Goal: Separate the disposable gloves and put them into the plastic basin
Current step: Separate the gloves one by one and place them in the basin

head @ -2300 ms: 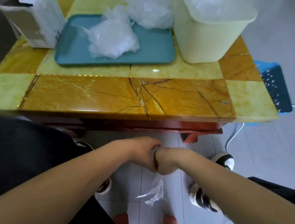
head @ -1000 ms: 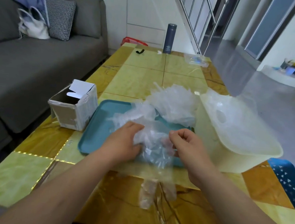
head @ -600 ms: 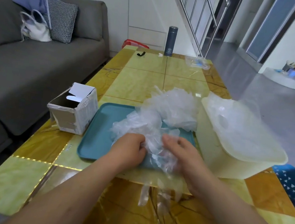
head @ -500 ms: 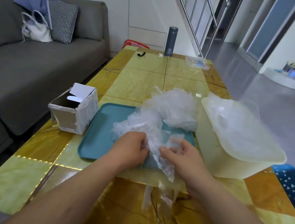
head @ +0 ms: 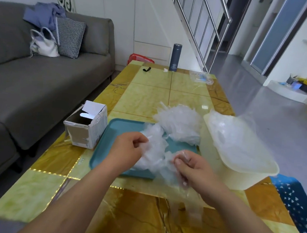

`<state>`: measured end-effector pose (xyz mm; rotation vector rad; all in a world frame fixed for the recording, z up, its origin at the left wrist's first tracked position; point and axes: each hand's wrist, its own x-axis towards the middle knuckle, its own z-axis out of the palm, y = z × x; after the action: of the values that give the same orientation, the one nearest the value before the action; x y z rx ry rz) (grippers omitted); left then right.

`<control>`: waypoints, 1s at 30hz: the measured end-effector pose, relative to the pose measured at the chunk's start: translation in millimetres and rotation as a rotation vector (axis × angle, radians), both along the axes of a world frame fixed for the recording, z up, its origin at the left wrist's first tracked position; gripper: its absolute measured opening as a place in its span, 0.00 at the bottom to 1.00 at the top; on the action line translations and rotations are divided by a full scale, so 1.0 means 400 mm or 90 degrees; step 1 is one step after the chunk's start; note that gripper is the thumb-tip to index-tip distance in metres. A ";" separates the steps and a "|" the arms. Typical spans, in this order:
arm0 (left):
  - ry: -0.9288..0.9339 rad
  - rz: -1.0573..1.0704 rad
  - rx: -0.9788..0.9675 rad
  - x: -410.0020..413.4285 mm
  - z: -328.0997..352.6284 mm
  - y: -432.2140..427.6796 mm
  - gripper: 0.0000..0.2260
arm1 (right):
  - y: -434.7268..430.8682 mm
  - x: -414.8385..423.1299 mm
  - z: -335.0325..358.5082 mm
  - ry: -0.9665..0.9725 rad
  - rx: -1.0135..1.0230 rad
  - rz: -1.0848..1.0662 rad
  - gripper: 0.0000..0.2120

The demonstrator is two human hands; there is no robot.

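Hands in pinch grips, left hand and right hand, on glove clump, long axis crosswise over tray

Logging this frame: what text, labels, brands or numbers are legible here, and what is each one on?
No text here can be read with certainty.
Cardboard box: fine print on its side panel, too blurred to read.
Dark bottle: a pale mark near its base, too small to read.
Disposable gloves and plastic basin: no print visible.
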<state>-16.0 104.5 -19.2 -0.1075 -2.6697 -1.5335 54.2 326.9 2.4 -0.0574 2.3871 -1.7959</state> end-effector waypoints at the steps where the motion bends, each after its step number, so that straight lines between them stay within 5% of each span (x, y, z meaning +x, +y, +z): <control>1: 0.000 0.002 0.020 -0.001 0.000 0.004 0.13 | 0.008 0.002 0.006 -0.006 -0.006 0.049 0.11; 7: -0.105 0.030 0.257 -0.007 0.035 0.013 0.10 | -0.023 -0.031 0.031 0.026 0.061 0.024 0.08; 12: -0.130 -0.056 0.337 -0.046 0.134 0.014 0.07 | -0.044 -0.075 0.067 0.221 0.249 0.022 0.08; 17: -0.166 -0.134 0.318 -0.085 0.205 0.023 0.11 | -0.032 -0.106 0.121 0.360 0.273 0.007 0.10; 22: -0.199 -0.248 0.256 -0.082 0.230 0.058 0.02 | 0.003 -0.113 0.164 0.185 -0.012 -0.042 0.06; 26: -0.193 -0.241 0.218 -0.088 0.234 0.043 0.04 | 0.049 -0.098 0.165 0.085 -0.144 -0.107 0.07; 30: -0.233 -0.153 0.438 -0.089 0.198 0.041 0.09 | 0.071 -0.081 0.162 0.063 -0.187 -0.096 0.06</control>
<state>-51.6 120.9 60.2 -0.1211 -2.2320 -2.6781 21.9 355.1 67.0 0.0015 2.2230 -2.2516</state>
